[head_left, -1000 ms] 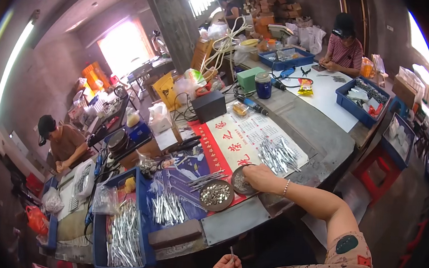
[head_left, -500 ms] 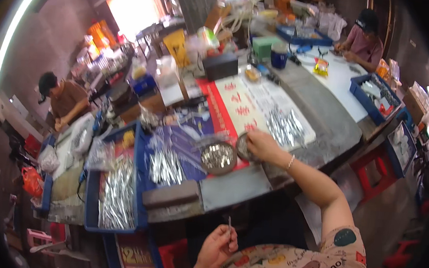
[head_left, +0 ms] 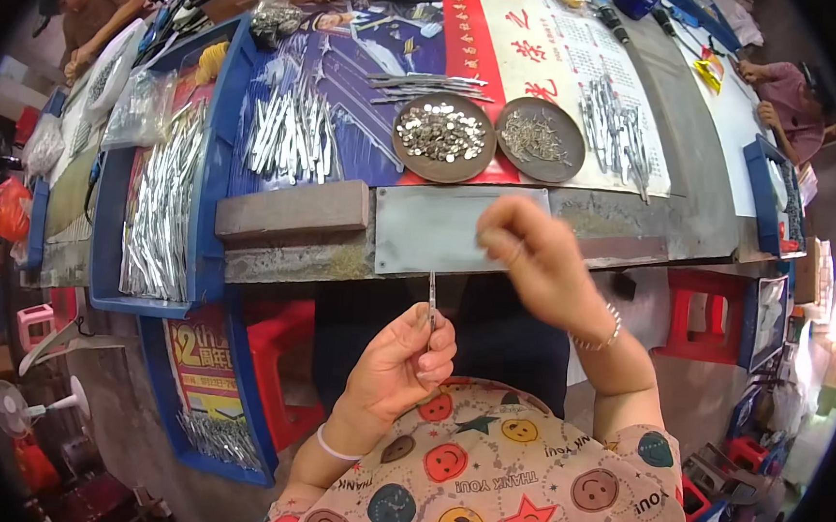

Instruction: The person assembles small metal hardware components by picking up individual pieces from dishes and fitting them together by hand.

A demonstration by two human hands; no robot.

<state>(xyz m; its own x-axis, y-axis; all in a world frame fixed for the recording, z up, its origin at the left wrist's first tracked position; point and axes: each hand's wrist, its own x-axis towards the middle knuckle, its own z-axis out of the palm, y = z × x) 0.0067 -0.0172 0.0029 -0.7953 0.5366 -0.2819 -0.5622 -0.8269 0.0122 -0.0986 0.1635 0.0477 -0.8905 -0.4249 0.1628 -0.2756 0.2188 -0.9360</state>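
Observation:
My left hand (head_left: 399,360) is closed round a slim silvery metal piece (head_left: 432,296), which stands upright just off the table's front edge. My right hand (head_left: 532,254) hovers over a grey metal plate (head_left: 420,230), fingertips pinched; what they hold, if anything, is too small and blurred to make out. Behind the plate are two round brown dishes: one dish (head_left: 441,176) carries shiny small discs (head_left: 439,132), the other dish (head_left: 552,177) thin pin-like bits (head_left: 540,137). Slim metal pieces lie in piles on the left (head_left: 293,136) and right (head_left: 616,129), with a few more (head_left: 430,86) behind the disc dish.
A brown block (head_left: 294,211) lies along the table's edge beside the plate. A blue tray (head_left: 212,179) of metal strips stands at left; another blue tray (head_left: 266,425) is below. Red stools (head_left: 710,306) flank me. Two people (head_left: 116,7) (head_left: 797,108) work farther off.
My view has tilted down toward the table edge. The right hand has left the pin dish and come back over the grey plate. The left hand still holds its metal piece.

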